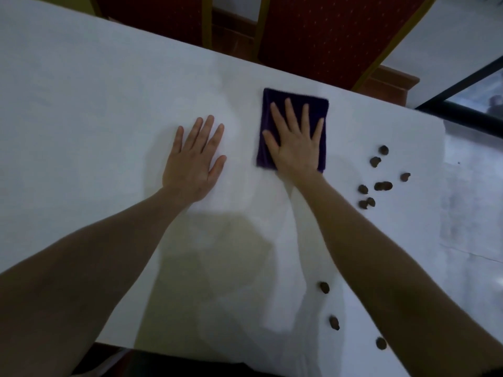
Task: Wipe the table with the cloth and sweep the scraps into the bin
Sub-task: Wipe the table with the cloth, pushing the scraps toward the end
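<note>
**A:** Where do things stand?

**B:** The right hand [295, 144] lies flat, fingers spread, pressing the dark purple square folded cloth [292, 129] onto the white-covered table [95, 104], toward its far edge. The left hand [194, 159] rests palm-down on the bare covering just left of the cloth, fingers straight, holding nothing.

**A:** And the scraps?

**B:** Small brown nut-like scraps [377, 180] lie scattered to the right of the cloth, a few more nearer along the right forearm. No bin is in view.

**A:** Risks?

**B:** I'd judge a fast sweep rightward could roll the scraps off the right edge (they look round), and dragging might bunch the covering unless the left hand pins it.

**A:** Any writing?

**B:** None readable; the red patterned chairs [326, 36] beyond the table carry no labels.
</note>
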{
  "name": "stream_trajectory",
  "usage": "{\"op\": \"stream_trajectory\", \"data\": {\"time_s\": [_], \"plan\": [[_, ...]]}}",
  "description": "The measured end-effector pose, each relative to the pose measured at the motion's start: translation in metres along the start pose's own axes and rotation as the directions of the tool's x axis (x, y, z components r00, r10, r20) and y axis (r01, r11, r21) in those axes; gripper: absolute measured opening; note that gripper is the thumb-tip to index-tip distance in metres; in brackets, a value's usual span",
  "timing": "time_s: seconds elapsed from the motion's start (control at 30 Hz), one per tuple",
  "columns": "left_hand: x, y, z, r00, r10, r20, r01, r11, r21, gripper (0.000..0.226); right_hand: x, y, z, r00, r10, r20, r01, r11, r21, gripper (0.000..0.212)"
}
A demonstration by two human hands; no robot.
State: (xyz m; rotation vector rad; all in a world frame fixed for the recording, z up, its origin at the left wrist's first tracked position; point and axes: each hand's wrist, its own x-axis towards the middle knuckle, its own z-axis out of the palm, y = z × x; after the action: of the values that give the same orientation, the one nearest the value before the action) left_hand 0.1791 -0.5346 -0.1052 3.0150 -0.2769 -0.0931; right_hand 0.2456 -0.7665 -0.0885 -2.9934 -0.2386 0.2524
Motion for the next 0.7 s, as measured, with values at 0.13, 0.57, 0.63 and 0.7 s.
{"op": "stream_trajectory", "data": {"time_s": [0.13, 0.57, 0.63, 0.7], "plan": [[-0.001, -0.001, 0.002, 1.000, -0.001, -0.001, 0.001, 1.000, -0.014, 0.062, 0.014, 0.051, -0.010, 0.984, 0.177, -0.016, -0.176, 0.983, 0.046, 0.064], [-0.001, 0.000, 0.002, 1.000, 0.003, -0.012, -0.004, 0.999, -0.035, 0.063, -0.055, 0.041, 0.005, 0.948, 0.312, -0.055, -0.310, 0.949, 0.052, 0.070], [-0.002, 0.000, 0.001, 1.000, 0.002, -0.007, -0.002, 0.999, -0.042, 0.064, -0.068, 0.018, 0.011, 0.973, 0.221, -0.066, -0.219, 0.975, 0.042, 0.066], [-0.002, -0.001, 0.001, 1.000, 0.008, 0.001, -0.008, 0.999, -0.037, 0.064, -0.086, 0.002, 0.018, 0.991, 0.104, -0.081, -0.102, 0.994, 0.030, 0.062]]}}
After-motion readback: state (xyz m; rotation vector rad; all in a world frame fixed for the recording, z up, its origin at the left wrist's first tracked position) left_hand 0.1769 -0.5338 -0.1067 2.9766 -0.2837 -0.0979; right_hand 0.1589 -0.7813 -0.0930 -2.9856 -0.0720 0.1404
